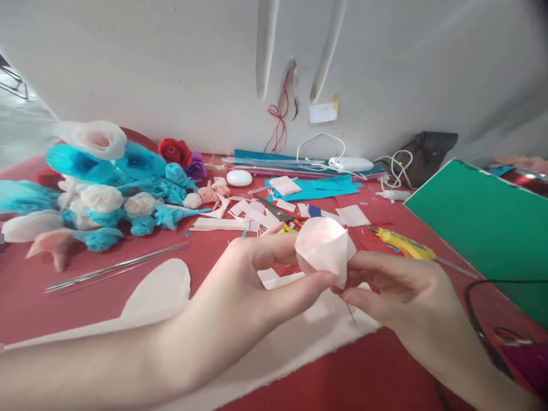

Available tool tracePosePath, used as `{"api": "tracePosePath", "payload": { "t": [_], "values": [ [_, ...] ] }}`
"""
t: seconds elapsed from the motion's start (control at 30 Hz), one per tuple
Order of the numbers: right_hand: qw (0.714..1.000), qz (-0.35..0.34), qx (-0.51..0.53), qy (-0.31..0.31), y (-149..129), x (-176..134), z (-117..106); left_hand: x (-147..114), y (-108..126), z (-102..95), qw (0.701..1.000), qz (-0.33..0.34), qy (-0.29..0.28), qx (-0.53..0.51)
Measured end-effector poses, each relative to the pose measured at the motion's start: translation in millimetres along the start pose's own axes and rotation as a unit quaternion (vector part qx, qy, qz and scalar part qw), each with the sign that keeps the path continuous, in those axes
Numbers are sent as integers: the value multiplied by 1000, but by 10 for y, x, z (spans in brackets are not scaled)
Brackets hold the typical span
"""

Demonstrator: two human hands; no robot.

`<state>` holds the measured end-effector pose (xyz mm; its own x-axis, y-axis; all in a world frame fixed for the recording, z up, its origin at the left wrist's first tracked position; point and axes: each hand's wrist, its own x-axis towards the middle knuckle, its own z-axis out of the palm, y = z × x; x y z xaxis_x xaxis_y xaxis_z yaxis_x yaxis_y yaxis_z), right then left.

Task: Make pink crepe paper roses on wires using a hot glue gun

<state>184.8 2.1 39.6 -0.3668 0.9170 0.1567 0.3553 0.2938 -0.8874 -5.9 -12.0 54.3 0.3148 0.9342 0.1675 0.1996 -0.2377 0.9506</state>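
A pale pink paper flower [322, 245] is held up in front of me, its petals wrapped into a cup. My left hand [274, 268] pinches it from the left, thumb across its lower front. At the base, my right hand [385, 285] closes its thumb and fingers around the flower's bottom. A thin wire stem [351, 314] pokes out below my right fingers. Under both hands lies a long pale paper strip [274, 365], with a rounded petal-shaped piece [160, 288] to its left.
Blue, white and pink paper flowers [103, 200] are heaped at left, beside metal wires [115, 268]. Scissors [276, 210], paper scraps [252, 214] and blue sheets [319, 187] lie behind. A yellow glue gun [405, 244] and green board [483, 228] are at right.
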Motion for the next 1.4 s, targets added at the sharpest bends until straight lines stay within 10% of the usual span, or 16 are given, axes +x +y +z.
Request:
{"api": "tracePosePath", "payload": {
  "t": [0.83, 1.03, 1.4],
  "values": [
    [963, 92, 232, -103, -39, 13, 20, 14, -14, 29, 998, 0, -16, -61],
    [987, 55, 151, -28, -15, 18, 70, 39, -31, 48, 997, -10, -24, -77],
    [971, 144, 173, -87, -38, 59, -190, 94, -66, -127, 961, -23, -120, -247]
  ]
}}
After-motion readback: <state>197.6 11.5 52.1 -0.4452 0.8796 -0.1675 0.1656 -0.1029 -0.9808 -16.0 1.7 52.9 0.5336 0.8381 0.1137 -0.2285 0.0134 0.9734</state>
